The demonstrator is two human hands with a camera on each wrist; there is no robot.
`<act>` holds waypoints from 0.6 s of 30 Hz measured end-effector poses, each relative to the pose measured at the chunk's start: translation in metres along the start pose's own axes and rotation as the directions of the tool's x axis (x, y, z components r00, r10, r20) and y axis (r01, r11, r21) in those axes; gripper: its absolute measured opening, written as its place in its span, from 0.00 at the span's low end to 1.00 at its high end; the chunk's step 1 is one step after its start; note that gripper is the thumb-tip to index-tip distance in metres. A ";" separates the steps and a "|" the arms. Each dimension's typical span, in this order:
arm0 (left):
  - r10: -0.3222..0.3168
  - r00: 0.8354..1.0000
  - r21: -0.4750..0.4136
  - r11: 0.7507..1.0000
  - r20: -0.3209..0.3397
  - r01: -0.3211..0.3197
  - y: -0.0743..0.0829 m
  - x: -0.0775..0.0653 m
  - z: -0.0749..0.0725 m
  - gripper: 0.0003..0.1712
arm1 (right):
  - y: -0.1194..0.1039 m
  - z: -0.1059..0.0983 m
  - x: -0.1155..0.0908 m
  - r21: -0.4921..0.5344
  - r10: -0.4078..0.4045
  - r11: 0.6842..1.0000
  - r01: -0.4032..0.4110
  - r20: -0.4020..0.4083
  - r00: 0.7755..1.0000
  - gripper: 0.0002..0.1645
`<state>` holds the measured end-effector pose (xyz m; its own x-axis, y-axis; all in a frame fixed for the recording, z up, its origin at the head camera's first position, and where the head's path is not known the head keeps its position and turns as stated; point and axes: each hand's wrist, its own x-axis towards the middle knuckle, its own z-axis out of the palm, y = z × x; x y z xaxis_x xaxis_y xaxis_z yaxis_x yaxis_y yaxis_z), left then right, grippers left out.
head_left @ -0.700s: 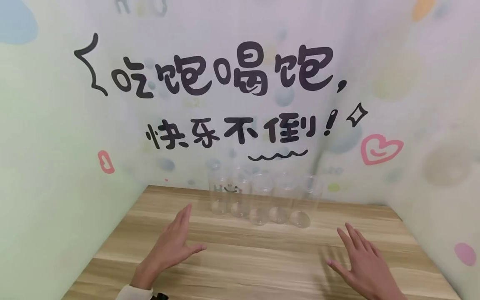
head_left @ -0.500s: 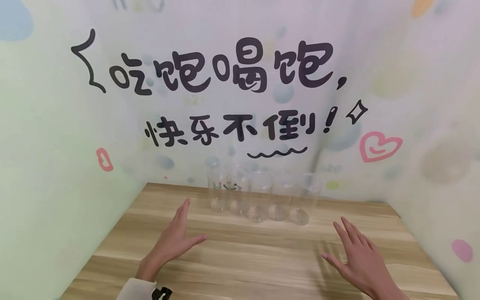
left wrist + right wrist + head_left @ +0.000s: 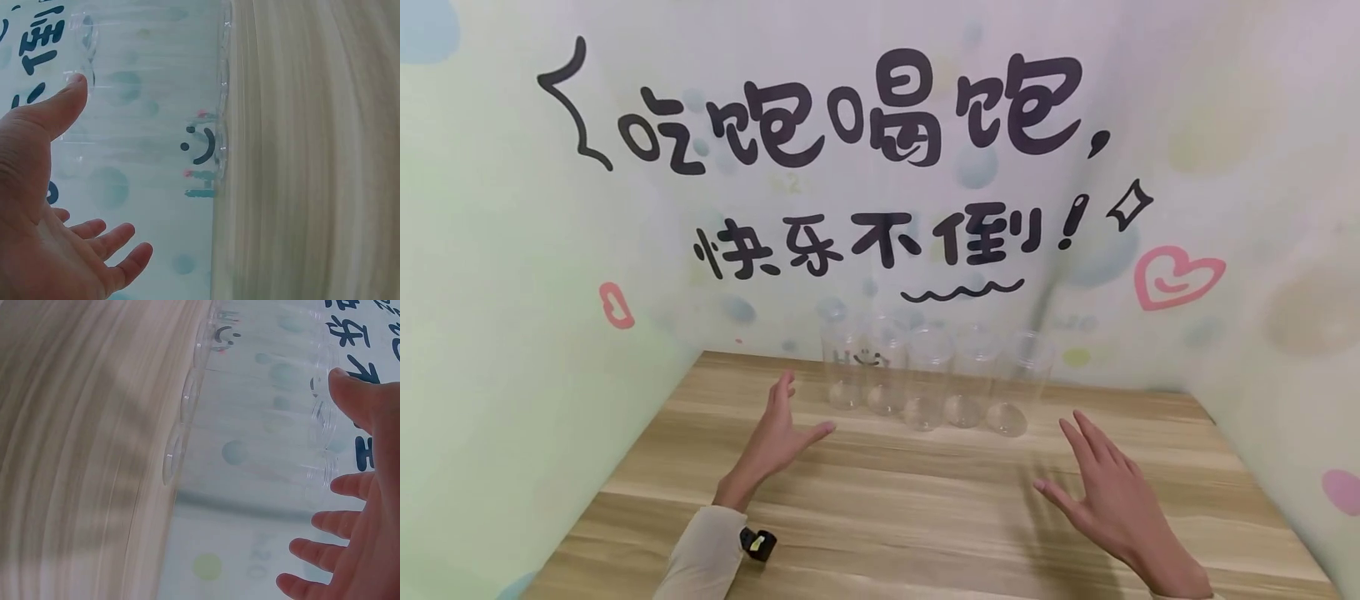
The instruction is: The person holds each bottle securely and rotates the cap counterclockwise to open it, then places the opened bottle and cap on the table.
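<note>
Pale walls (image 3: 482, 392) printed with soft coloured dots and bold black Chinese lettering (image 3: 883, 240) stand behind and beside a light wood-grain counter (image 3: 880, 525). Near its back edge, five tall, clear, colourless cylinders (image 3: 928, 375), seemingly plastic, stand upright in a slightly uneven row; whether neighbours touch, or whether their tops are lidded, I cannot tell. The left hand (image 3: 782, 437), at the end of a cream sleeve (image 3: 703, 550) with a small black device (image 3: 763, 546) at the wrist, is apart from everything, its thumb spread away from loosely bent fingers, just left of the leftmost cylinder (image 3: 842, 362). The right hand (image 3: 1112, 500) likewise holds nothing, thumb and fingers apart, to the right of the rightmost cylinder (image 3: 1022, 379) and nearer the viewer. Toppling looks the main risk: the cylinders appear light and narrow for their height, so a stray fingertip high on one could tip it into the next and bring down several. Their transparency against the patterned wall could make an edge easy to misjudge. Uneven pressure from both ends, too, might make the staggered row buckle, pushing a middle cylinder out.
</note>
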<state>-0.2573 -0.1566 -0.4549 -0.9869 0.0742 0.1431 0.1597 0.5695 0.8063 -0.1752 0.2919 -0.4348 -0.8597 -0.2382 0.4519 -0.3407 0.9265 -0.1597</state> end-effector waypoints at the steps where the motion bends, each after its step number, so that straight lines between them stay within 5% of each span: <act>1: -0.008 1.000 -0.013 1.000 -0.003 0.008 0.000 0.003 0.001 0.67 | -0.001 0.000 0.001 0.005 0.005 1.000 -0.005 0.003 1.000 0.53; 18: -0.048 0.999 -0.153 0.987 -0.018 0.044 0.005 0.050 0.016 0.62 | -0.010 0.003 0.016 0.052 0.033 0.998 -0.035 0.035 0.999 0.53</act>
<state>-0.3058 -0.1364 -0.4528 -0.9928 0.0318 0.1151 0.1173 0.4399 0.8904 -0.1869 0.2781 -0.4285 -0.8834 -0.2177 0.4150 -0.3299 0.9178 -0.2209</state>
